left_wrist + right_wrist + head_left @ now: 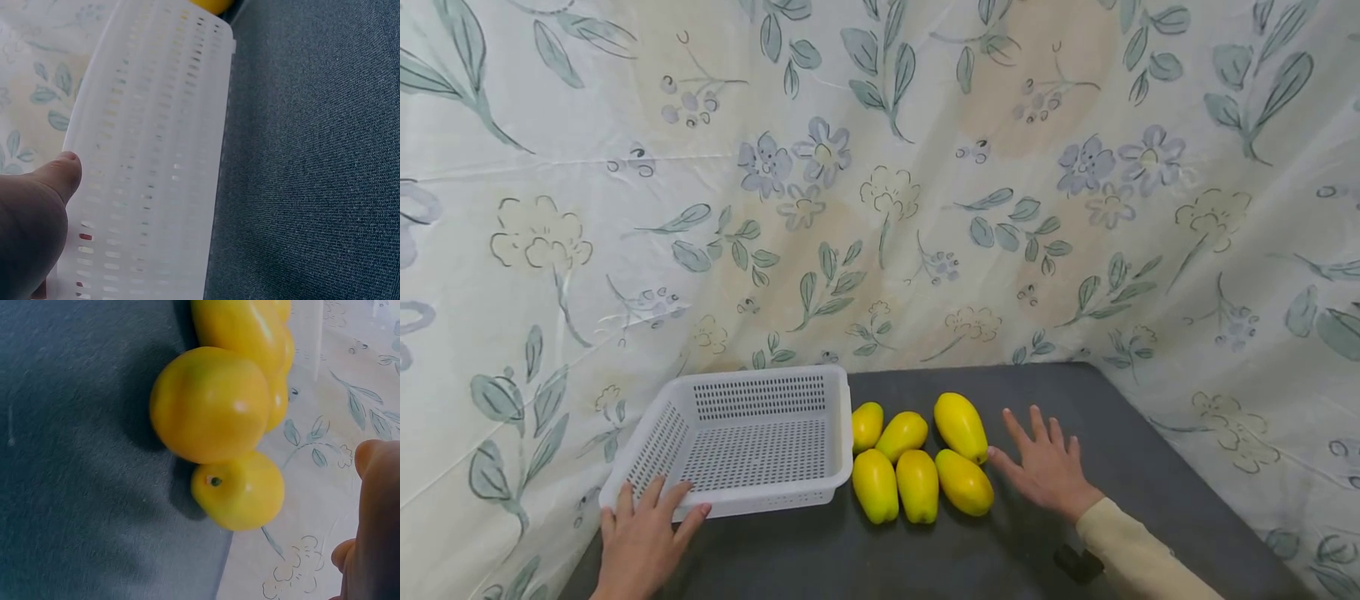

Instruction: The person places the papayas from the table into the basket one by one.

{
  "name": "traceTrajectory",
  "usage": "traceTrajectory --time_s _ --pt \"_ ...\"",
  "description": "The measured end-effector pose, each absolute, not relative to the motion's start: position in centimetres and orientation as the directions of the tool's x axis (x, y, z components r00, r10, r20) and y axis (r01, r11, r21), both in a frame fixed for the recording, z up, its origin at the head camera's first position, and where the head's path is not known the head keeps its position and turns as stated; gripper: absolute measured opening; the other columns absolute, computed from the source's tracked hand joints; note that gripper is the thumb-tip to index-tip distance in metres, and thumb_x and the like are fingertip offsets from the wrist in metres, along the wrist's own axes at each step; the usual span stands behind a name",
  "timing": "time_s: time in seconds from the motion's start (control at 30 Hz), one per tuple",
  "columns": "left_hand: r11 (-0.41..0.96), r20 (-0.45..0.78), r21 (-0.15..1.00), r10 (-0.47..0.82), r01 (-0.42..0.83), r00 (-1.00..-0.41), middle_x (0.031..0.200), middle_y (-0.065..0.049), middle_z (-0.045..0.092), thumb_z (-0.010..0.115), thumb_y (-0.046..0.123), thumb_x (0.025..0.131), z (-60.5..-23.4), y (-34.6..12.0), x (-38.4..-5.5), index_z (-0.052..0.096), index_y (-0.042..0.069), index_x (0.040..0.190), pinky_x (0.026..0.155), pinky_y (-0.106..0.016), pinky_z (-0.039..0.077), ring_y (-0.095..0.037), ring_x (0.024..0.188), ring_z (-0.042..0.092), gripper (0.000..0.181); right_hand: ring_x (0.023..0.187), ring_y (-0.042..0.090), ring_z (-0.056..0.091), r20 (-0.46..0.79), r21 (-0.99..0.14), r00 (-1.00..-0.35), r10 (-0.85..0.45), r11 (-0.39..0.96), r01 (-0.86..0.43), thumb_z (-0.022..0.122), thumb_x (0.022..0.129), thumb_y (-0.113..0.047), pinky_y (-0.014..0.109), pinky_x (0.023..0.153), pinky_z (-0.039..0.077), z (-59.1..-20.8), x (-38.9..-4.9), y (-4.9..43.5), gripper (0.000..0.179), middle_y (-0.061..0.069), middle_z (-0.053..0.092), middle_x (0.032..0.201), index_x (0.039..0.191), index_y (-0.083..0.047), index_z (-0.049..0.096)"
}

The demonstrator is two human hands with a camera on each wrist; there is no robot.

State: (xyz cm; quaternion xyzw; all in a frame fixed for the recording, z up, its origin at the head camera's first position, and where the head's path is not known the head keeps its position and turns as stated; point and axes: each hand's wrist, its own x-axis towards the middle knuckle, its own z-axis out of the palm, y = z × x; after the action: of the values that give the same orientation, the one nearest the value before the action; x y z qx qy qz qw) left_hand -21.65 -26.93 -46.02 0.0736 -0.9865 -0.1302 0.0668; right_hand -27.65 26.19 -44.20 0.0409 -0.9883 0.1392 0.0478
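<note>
White rectangular perforated plastic basket (775, 495), one, on dark grey table (775, 558); left hand (643, 533) laid over its near-left rim, grip loosely spread. Glossy yellow oval fruits (917, 486), six, clustered right of basket; right hand (1048, 467) just beside, grip wide.

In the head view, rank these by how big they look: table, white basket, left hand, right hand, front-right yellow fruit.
1. Table
2. White basket
3. Left hand and right hand: too alike to rank
4. Front-right yellow fruit
</note>
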Motion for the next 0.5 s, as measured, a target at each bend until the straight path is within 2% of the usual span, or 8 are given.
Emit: traceTrajectory --time_s 0.1,0.27,0.4,0.5 --pt "0.957 0.119 0.262 -0.159 -0.123 -0.980 0.149 -0.040 0.038 0.042 0.082 0.090 -46.1 -27.0 -21.7 0.059 0.001 0.136 0.105 -0.084 0.011 -0.071 0.137 0.016 0.095 0.143 0.071 0.015 0.100 -0.321 -0.992 -0.082 0.941 -0.110 0.045 0.100 -0.065 0.086 0.107 0.014 -43.8 -27.6 25.7 0.085 0.039 0.011 0.164 0.161 -0.009 0.026" --pt "0.957 0.132 0.260 -0.164 -0.126 -0.977 0.149 -0.040 0.037 0.053 0.072 0.093 -46.3 -27.2 -21.8 0.058 0.001 0.137 0.105 -0.084 0.011 -0.070 0.137 0.016 0.083 0.147 0.064 0.019 0.043 -0.504 -0.988 -0.149 0.851 -0.150 0.049 0.102 -0.058 0.081 0.110 0.023 -44.0 -27.6 24.3 0.084 0.038 0.014 0.164 0.161 -0.005 0.025" --pt "0.956 0.143 0.270 -0.161 -0.118 -0.977 0.149 -0.040 0.037 0.059 0.063 0.094 -46.3 -27.2 -21.7 0.058 0.001 0.137 0.105 -0.084 0.010 -0.070 0.137 0.015 0.075 0.149 0.054 0.028 -0.002 -0.638 -0.984 -0.177 0.758 -0.135 0.053 0.102 -0.052 0.073 0.115 0.027 -44.8 -27.6 23.2 0.078 0.031 0.027 0.163 0.160 -0.005 0.030" --pt "0.955 0.152 0.275 -0.156 -0.110 -0.976 0.149 -0.040 0.037 0.059 0.061 0.095 -46.4 -27.0 -21.7 0.058 0.001 0.136 0.104 -0.084 0.011 -0.070 0.136 0.016 0.072 0.143 0.049 0.040 0.005 -0.679 -0.984 -0.177 0.722 -0.133 0.057 0.102 -0.047 0.068 0.114 0.035 -45.6 -27.5 22.6 0.072 0.028 0.041 0.157 0.157 -0.005 0.037"
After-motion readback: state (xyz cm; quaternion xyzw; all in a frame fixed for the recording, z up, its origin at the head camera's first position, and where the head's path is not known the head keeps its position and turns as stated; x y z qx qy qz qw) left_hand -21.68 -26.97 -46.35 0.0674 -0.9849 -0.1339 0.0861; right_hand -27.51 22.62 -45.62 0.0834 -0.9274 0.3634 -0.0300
